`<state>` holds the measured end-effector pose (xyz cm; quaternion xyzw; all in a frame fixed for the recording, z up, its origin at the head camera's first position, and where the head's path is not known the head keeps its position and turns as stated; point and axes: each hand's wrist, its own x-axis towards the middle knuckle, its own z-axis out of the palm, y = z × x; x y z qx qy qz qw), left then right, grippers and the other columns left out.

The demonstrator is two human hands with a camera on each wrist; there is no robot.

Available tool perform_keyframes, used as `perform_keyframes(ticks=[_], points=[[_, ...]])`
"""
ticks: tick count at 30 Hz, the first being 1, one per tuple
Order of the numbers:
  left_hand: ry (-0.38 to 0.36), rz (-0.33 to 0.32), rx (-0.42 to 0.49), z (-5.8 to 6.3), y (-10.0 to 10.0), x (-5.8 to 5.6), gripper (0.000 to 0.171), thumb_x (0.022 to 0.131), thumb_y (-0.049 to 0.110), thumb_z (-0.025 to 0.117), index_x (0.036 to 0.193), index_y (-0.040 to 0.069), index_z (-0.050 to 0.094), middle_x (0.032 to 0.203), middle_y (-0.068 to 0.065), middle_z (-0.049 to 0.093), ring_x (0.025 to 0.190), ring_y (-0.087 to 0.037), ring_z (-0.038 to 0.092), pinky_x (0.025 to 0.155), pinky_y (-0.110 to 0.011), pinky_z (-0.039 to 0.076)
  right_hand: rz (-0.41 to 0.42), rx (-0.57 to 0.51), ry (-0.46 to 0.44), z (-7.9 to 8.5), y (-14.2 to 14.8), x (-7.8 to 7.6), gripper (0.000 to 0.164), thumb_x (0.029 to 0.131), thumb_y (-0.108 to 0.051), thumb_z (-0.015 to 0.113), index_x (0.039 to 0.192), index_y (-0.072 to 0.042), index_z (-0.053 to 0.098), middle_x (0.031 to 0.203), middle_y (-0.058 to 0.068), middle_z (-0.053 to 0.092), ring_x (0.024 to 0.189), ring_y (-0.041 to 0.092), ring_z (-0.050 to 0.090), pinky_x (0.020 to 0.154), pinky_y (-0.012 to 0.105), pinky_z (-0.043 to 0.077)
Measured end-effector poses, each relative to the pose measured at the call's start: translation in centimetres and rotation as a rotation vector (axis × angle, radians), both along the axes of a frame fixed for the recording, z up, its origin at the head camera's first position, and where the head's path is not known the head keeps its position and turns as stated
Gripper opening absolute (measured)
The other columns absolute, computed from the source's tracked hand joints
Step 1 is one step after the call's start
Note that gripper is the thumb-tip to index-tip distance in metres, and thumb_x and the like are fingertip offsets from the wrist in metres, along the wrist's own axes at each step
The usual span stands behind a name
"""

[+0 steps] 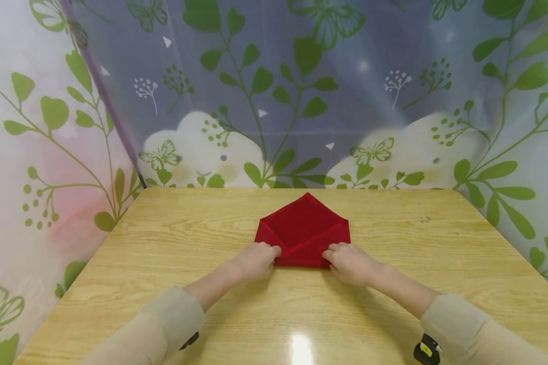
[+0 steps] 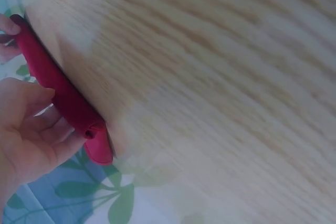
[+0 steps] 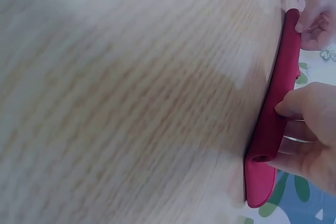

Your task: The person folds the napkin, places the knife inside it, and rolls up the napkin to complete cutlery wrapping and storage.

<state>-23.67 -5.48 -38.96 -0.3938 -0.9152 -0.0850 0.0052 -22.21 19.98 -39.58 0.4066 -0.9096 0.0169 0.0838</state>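
Observation:
A red cloth [image 1: 303, 225] lies on the wooden table, folded to a point at the far side, with both its side corners turned inward. Its near edge forms a roll, whose coiled end shows in the left wrist view on the cloth [image 2: 58, 85] and in the right wrist view on the cloth [image 3: 281, 93]. My left hand [image 1: 258, 259] holds the left end of the roll, thumb on the near side and fingers behind. At the right end, my right hand [image 1: 350, 262] grips it the same way. Fingertips behind the roll are partly hidden.
The wooden table [image 1: 178, 228] reaches back to a printed curtain [image 1: 278, 91] with leaves and butterflies. More of this fabric hangs at the left and right sides. A light glare lies on the table's near part.

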Motion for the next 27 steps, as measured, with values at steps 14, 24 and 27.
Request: perform_keyframes(ticks=[14,24,27], points=[[-0.151,0.168,0.067,0.3,0.3,-1.1,0.029,0.080,-0.005,0.052,0.097,0.005,0.073,0.100,-0.007,0.069,0.099,-0.024,0.062,0.078,-0.037,0.050,-0.065,-0.085,-0.220,0.3,0.2,-0.8,0.017,0.081,0.004,0.063,0.098,0.001,0.060,0.092,0.011,0.063,0.085,0.025,0.061,0.074,0.036,0.050],[-0.125,0.232,0.055,0.3,0.4,-1.5,0.030,0.083,-0.001,0.053,0.099,0.013,0.074,0.099,-0.003,0.069,0.095,-0.021,0.062,0.065,-0.030,0.049,-0.122,-0.095,-0.274,1.2,-0.1,-1.5,0.018,0.082,0.007,0.059,0.098,0.002,0.066,0.093,0.010,0.061,0.092,0.028,0.058,0.080,0.038,0.048],[-0.060,0.203,0.052,0.1,0.4,-1.5,0.026,0.083,0.000,0.056,0.096,0.011,0.075,0.094,-0.005,0.069,0.090,-0.023,0.060,0.070,-0.032,0.049,-0.146,-0.079,-0.257,1.3,-0.2,-1.5,0.018,0.082,0.006,0.060,0.097,0.002,0.067,0.091,0.009,0.060,0.092,0.029,0.057,0.081,0.039,0.047]])
